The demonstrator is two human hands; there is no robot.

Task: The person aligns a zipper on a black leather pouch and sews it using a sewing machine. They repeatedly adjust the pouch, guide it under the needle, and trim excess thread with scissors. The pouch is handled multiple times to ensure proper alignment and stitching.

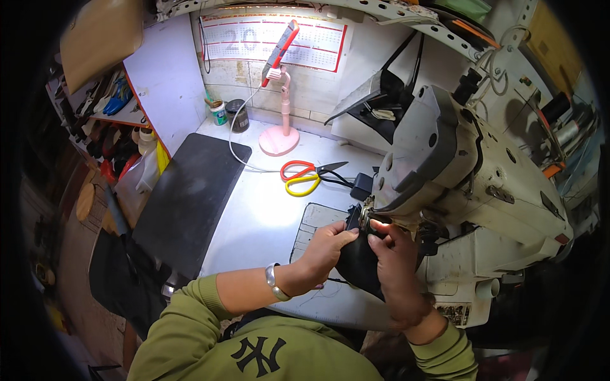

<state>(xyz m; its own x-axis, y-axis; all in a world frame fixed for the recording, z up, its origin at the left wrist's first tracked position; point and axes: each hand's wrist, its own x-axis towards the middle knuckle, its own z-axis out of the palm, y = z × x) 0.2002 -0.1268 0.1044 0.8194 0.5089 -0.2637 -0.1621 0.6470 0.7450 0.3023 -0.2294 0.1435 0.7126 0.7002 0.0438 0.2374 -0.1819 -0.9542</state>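
A black piece of soft material [357,265], perhaps leather or fabric, lies at the needle area of a large industrial sewing machine [438,152]. My left hand [324,252], with a silver bangle on its wrist, pinches the piece's upper left edge between thumb and fingers. On the other side, my right hand [395,257] grips the same piece close to the presser foot [366,214], its thumb and forefinger closed. Both hands hide much of the edge under the foot. Behind them rest scissors [304,179] with one red and one yellow handle loop, blades pointing right.
A pink stand [279,141] holds a bright red-and-grey lamp [281,52] over the white table [244,244]. A black mat [190,190] covers the table's left part. Two small jars [237,116] stand by the wall. A black strapped item [384,108] sits behind the machine head.
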